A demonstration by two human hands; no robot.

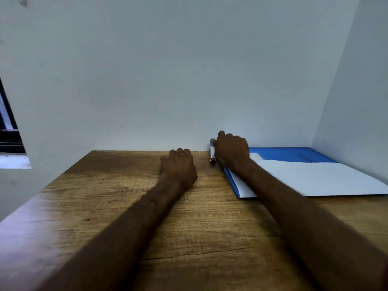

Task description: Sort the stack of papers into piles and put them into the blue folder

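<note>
The blue folder (pixel 294 154) lies open at the far right of the wooden table (pixel 126 206), against the wall corner. White papers (pixel 319 178) lie on it, and blue shows along their left edge and at the back. My right hand (pixel 232 151) is over the folder's far left corner, fingers curled next to a small white and blue stapler-like object (pixel 212 153) by the wall; whether it grips that object is hidden. My left hand (pixel 178 166) rests on the table left of it, fingers curled under, holding nothing I can see.
The table's back edge meets a white wall. A second wall closes in on the right behind the folder. A dark window frame (pixel 10 131) and sill are at the far left. The table's left edge runs diagonally toward me.
</note>
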